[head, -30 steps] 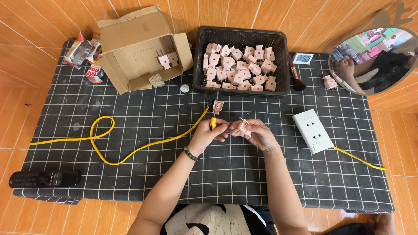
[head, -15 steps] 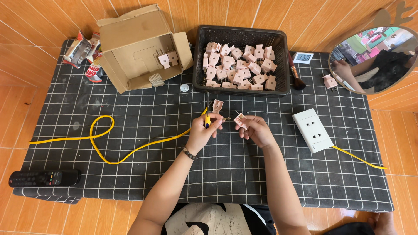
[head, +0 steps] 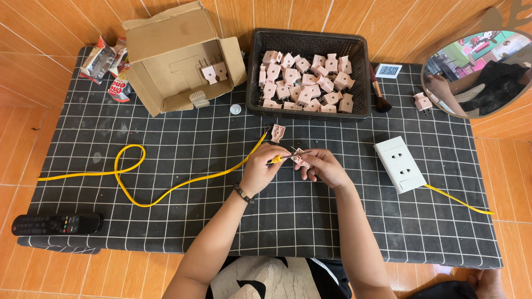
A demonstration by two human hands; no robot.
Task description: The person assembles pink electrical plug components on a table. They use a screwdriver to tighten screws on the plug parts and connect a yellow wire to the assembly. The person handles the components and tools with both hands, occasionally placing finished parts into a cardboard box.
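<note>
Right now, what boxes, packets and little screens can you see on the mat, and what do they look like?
Cardboard box: back left, brown, tipped on its side, open.
Snack packets: far left corner, crumpled, silver, red and white.
Small digital display: back right beside the black basket, white, rectangular.
Remote control: front left, black, long.

Our hands have drawn closer together near the middle of the frame. A second ago our right hand held its pink plug piece a little apart from our left hand; now the two nearly meet, with that piece between them. Our left hand now grips a small yellow-handled tool, laid level with its tip pointing right at the piece; earlier the tool was not plainly seen. Both hands have also shifted slightly toward the lower part of the frame, so the loose pink plug lying on the table above them now sits clear of our fingers.
</note>
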